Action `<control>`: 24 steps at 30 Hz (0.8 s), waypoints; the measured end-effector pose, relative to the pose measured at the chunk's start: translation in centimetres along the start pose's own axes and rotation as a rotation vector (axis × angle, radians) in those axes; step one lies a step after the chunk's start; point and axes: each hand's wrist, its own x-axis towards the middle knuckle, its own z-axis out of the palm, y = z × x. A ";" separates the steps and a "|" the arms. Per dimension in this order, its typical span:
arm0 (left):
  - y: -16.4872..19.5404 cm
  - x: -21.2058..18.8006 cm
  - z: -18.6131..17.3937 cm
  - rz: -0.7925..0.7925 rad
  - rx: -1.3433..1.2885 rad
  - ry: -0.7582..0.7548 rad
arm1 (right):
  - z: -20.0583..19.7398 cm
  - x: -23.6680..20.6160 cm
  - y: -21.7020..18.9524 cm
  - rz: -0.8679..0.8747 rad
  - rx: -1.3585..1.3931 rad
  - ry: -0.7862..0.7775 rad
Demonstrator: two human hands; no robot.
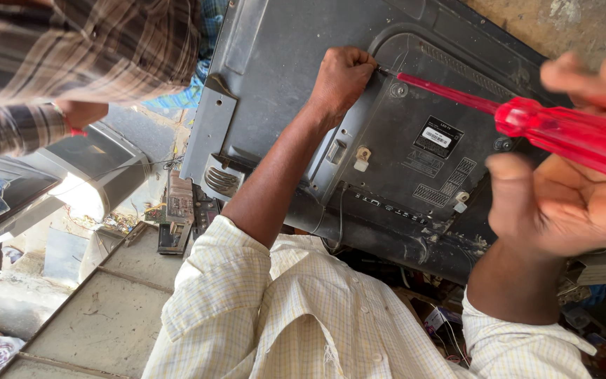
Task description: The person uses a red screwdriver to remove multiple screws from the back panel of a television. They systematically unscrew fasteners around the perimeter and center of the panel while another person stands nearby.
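Right hand [569,189] grips red screwdriver [562,130] w/ closed fingers, tip at TV back [296,63]; left hand [341,77], fist closed, steadies panel edge.

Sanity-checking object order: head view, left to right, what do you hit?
Co-worker's hand in a plaid sleeve → circuit board → left hand fisted on the TV back panel → white label → red screwdriver handle in the right hand.

A grey concrete floor [99,316] with seams fills the lower left. Circuit boards [177,210] and tangled wires lie on it, just beside the dark television back panel [282,49].
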 end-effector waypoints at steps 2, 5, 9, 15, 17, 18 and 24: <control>0.1 0.1 0.0 -0.017 0.003 -0.008 | -0.1 -0.2 -0.2 0.021 0.001 -0.005; 0.1 0.3 -0.1 -0.028 0.008 -0.019 | -0.5 -0.3 -0.5 0.053 -0.009 -0.017; 0.0 0.0 -0.6 -0.029 -0.028 -0.062 | -0.5 -0.5 -0.7 0.030 -0.034 0.022; -0.5 -0.3 -1.1 0.088 0.120 -0.116 | -1.4 -1.2 -0.7 0.025 -0.098 0.083; -0.5 -0.3 -0.9 0.107 0.186 -0.095 | -1.9 -1.8 -0.7 0.034 -0.130 0.098; -0.5 -0.3 -0.7 0.136 0.196 -0.074 | -2.1 -2.1 -0.7 0.037 -0.150 0.106; 0.0 -0.6 -0.2 0.171 0.293 0.047 | -3.5 -4.6 -0.8 0.075 -0.289 0.190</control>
